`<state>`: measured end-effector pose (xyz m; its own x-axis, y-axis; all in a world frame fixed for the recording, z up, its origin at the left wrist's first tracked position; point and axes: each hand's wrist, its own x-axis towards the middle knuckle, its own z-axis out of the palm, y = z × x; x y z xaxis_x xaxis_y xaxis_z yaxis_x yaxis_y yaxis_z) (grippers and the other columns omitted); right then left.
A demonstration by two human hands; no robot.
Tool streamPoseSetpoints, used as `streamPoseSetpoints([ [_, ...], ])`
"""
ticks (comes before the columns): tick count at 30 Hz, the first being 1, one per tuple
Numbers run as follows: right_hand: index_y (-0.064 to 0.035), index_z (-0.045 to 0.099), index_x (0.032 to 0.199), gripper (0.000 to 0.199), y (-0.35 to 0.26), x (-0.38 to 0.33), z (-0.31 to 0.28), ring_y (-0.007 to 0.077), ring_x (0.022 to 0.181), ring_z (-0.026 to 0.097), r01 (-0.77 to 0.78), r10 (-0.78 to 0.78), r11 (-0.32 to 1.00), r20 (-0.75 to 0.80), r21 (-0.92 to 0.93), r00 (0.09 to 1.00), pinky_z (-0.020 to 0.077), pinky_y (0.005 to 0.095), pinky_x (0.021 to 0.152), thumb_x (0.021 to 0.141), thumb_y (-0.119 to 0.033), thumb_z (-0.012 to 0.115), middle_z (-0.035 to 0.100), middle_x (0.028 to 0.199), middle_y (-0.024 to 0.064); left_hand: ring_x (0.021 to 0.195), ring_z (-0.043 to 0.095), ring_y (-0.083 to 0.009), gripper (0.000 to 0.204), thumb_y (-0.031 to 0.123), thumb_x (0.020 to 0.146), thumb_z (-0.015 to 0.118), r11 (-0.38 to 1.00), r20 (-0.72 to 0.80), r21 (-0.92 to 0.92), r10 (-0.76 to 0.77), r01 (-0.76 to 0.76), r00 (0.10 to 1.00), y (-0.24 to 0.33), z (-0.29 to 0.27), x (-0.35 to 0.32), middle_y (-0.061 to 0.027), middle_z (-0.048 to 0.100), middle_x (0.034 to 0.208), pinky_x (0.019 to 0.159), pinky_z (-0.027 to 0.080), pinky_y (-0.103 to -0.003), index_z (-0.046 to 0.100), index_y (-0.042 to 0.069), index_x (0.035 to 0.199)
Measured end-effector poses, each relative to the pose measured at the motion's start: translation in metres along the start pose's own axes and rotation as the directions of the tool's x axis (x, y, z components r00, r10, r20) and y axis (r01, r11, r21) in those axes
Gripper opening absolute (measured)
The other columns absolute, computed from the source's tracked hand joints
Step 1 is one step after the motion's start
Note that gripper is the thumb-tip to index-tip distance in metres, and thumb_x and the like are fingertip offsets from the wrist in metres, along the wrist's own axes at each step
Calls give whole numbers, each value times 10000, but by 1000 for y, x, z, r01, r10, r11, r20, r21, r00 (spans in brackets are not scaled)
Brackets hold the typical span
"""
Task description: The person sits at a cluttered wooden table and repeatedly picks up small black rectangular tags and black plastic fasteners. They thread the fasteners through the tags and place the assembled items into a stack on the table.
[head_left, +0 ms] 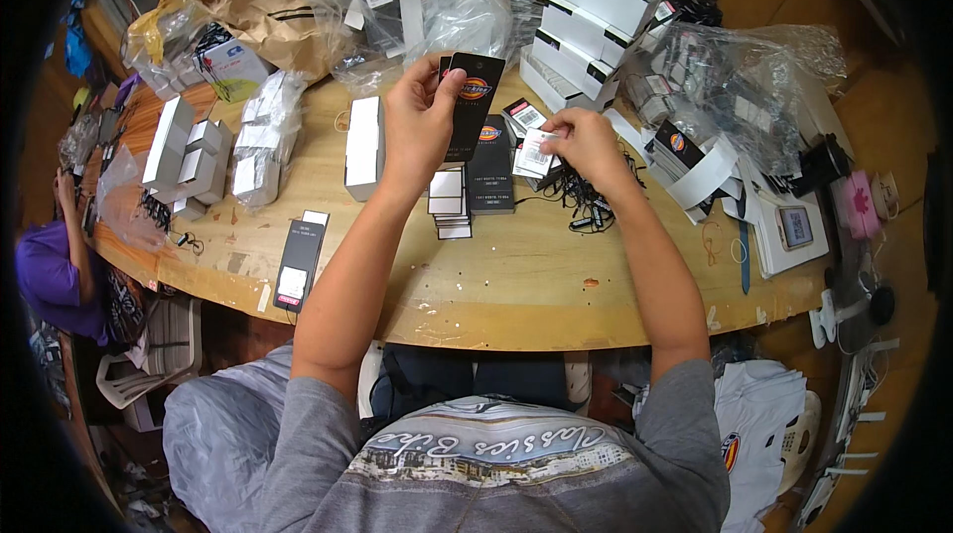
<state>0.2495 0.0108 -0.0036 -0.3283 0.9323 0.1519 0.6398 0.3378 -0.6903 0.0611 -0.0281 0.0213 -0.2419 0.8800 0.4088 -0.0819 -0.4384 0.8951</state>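
The left hand [417, 121] is closed in a pinch on a black hang tag [475, 106], held upright above the wooden surface [516, 285]. The right hand [586, 141] pinches a small white sticker label [536, 151] just beside that tag, not yet on it. Below the left hand stands a short stack of small white-faced cards [449, 203], probably finished tags. Beyond the right hand lie a tangle of black strings [586, 200] and white boxes [586, 22], so much seems left.
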Motion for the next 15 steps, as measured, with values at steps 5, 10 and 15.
streamPoseSetpoints([
  [5, 20, 573, 734, 79, -27, 0, -25, 54, 506, 485, 67, -80, 826, -1, 560, 997, 391, 170, 458, 666, -7, 603, 542, 583, 29, 694, 518, -65, 155, 49, 798, 494, 999, 53, 46, -3, 1, 999, 0, 7, -8, -61, 578, 785, 616, 423, -190, 521, -62, 903],
  [10, 2, 576, 715, 59, -49, 1, -23, 49, 512, 486, 236, -165, 843, -184, 483, 969, 393, 170, 473, 669, -13, 610, 551, 600, 10, 708, 519, -63, 182, 47, 783, 522, 999, 149, -29, -16, 20, 989, 9, 23, -24, -43, 577, 806, 626, 419, -191, 522, -46, 940],
  [15, -2, 592, 741, 124, -31, -1, -33, 117, 531, 526, 145, -95, 960, -212, 238, 973, 421, 237, 521, 685, -112, 601, 576, 619, 50, 724, 510, -64, 177, 12, 770, 521, 999, 74, 42, -13, 10, 997, 6, 19, -20, -56, 575, 812, 644, 409, -185, 516, -60, 931],
])
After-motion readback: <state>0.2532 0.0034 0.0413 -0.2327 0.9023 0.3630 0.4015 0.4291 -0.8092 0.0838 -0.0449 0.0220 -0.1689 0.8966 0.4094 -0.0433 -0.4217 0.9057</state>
